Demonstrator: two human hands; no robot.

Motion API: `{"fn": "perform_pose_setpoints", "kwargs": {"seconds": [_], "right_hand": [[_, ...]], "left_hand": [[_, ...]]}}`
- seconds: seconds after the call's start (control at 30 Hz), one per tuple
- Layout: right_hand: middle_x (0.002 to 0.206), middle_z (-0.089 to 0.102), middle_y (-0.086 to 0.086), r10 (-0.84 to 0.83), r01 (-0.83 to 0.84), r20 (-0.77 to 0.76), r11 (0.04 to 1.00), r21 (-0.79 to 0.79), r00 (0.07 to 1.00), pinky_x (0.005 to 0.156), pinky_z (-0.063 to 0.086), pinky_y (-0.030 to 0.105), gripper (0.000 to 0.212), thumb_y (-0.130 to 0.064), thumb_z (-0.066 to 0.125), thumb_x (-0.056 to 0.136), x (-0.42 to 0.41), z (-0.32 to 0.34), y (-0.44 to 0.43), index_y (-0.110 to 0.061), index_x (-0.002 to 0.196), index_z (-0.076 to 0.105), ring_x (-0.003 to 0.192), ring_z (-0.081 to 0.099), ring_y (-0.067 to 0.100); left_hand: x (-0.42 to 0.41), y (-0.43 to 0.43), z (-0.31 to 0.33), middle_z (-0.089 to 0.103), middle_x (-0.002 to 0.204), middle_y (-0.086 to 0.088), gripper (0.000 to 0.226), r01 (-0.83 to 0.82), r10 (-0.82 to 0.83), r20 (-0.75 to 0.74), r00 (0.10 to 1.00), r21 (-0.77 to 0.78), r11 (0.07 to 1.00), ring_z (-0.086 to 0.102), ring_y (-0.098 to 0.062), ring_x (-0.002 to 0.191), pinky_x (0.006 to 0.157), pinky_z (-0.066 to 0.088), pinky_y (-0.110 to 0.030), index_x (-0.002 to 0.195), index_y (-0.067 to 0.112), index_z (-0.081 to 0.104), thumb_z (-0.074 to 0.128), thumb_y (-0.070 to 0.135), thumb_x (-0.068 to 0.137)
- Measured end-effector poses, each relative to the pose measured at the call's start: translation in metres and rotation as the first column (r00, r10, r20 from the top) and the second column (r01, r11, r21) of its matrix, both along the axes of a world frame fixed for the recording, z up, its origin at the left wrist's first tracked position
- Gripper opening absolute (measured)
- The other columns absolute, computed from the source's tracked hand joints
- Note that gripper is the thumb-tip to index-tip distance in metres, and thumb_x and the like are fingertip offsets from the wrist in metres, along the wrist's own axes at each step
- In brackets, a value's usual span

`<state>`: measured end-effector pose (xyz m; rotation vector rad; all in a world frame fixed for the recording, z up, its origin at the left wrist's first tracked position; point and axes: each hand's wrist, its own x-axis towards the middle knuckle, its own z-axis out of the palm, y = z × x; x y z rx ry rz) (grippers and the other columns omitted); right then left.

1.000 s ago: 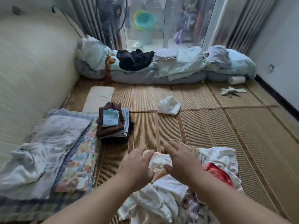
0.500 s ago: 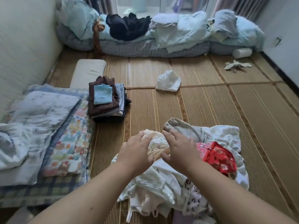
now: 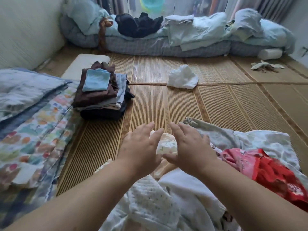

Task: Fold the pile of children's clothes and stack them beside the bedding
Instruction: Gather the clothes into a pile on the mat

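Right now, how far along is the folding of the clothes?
Done: a folded stack sits beside the bedding. In hand: left hand and right hand, fingers straight, are over a cream garment on top of the pile. Left: the pile itself, with a red garment, is unfolded, and a white cloth lies alone on the mat.

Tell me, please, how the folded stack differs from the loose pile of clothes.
The folded stack is squared and layered; the loose pile is crumpled and sprawling. The stack is mostly dark brown, topped by a light blue piece; the pile is mostly white, with a red garment. Both rest on the woven mat.
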<state>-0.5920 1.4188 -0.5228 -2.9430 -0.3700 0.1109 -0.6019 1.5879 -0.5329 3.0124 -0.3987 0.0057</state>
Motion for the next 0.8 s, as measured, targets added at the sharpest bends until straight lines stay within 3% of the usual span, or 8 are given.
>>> {"fn": "perform_pose_setpoints", "kwargs": {"seconds": [0.17, 0.37, 0.5, 0.8], "right_hand": [[0.16, 0.009, 0.001, 0.033, -0.027, 0.079, 0.997, -0.079, 0.996, 0.113, 0.009, 0.06, 0.099, -0.071, 0.054, 0.076, 0.002, -0.016, 0.003, -0.034, 0.151, 0.001, 0.147, 0.007, 0.021], [0.158, 0.019, 0.004, 0.043, -0.032, 0.258, 0.998, -0.047, 0.965, 0.111, 0.013, 0.062, 0.092, -0.065, 0.057, 0.079, -0.046, 0.0, 0.001, -0.034, 0.151, 0.009, 0.145, 0.017, 0.023], [0.157, 0.021, 0.003, 0.01, 0.003, 0.313, 0.999, -0.043, 0.95, 0.111, 0.013, 0.062, 0.09, -0.066, 0.055, 0.079, -0.102, 0.019, 0.0, -0.034, 0.15, 0.011, 0.144, 0.019, 0.022], [0.157, 0.021, 0.0, -0.019, 0.022, 0.36, 1.0, -0.005, 0.933, 0.112, 0.017, 0.058, 0.085, -0.066, 0.056, 0.079, -0.21, 0.031, -0.01, -0.037, 0.148, 0.015, 0.143, 0.021, 0.022]], "left_hand": [[0.008, -0.003, -0.028, 0.005, 0.161, 0.001, 0.082, 0.018, -0.023, 0.147, 0.989, 0.036, 0.999, 0.006, -0.023, 0.147, 0.115, 0.017, -0.051, 0.151, 0.033, 0.006, 0.049, 0.058, 0.085], [-0.039, -0.003, -0.019, 0.012, 0.16, -0.001, 0.078, -0.003, 0.013, 0.255, 0.967, -0.038, 0.999, 0.011, -0.022, 0.147, 0.115, 0.017, -0.048, 0.15, 0.033, 0.012, 0.05, 0.056, 0.085], [-0.097, -0.001, -0.001, 0.013, 0.16, 0.0, 0.079, -0.016, 0.042, 0.227, 0.973, -0.116, 0.993, 0.009, -0.02, 0.146, 0.115, 0.017, -0.05, 0.15, 0.034, 0.013, 0.039, 0.063, 0.082], [-0.201, -0.002, 0.021, 0.006, 0.161, 0.002, 0.082, -0.013, 0.041, 0.252, 0.967, -0.111, 0.994, 0.005, -0.021, 0.147, 0.115, 0.016, -0.05, 0.15, 0.036, 0.008, 0.051, 0.057, 0.083]]}}
